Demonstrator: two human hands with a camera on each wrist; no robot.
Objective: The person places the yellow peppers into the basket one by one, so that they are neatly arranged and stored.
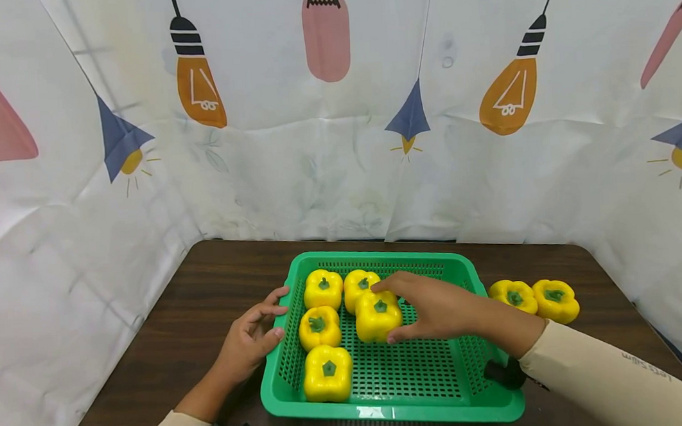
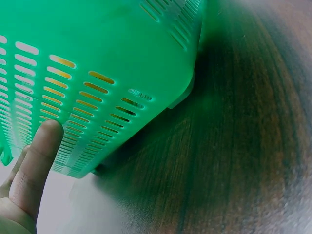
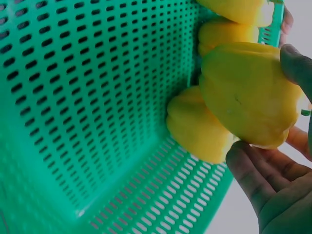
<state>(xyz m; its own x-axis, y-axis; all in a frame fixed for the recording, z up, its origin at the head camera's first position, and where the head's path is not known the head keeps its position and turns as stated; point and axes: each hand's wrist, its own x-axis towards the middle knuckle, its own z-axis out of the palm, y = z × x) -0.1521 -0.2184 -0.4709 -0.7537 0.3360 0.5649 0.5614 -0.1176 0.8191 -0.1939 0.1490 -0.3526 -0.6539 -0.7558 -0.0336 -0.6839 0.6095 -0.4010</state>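
Observation:
My right hand (image 1: 435, 304) holds a yellow bell pepper (image 1: 377, 322) with a green stem, thumb on one side and fingers on the other. In the right wrist view, this pepper (image 3: 248, 92) is above the floor of the green basket (image 3: 97, 97), overlapping another pepper (image 3: 195, 124). Several more yellow bell peppers sit in the left part of the basket, among them a front one (image 1: 328, 384). My left hand (image 1: 246, 340) rests at the basket's left rim; in the left wrist view one straight finger (image 2: 36, 165) touches its slotted outer wall.
Two yellow bell peppers, a nearer one (image 1: 513, 296) and one farther right (image 1: 556, 308), lie on the dark wooden table (image 1: 205, 271) right of the basket. A white curtain (image 1: 293, 177) printed with lamps hangs behind the table and along its sides.

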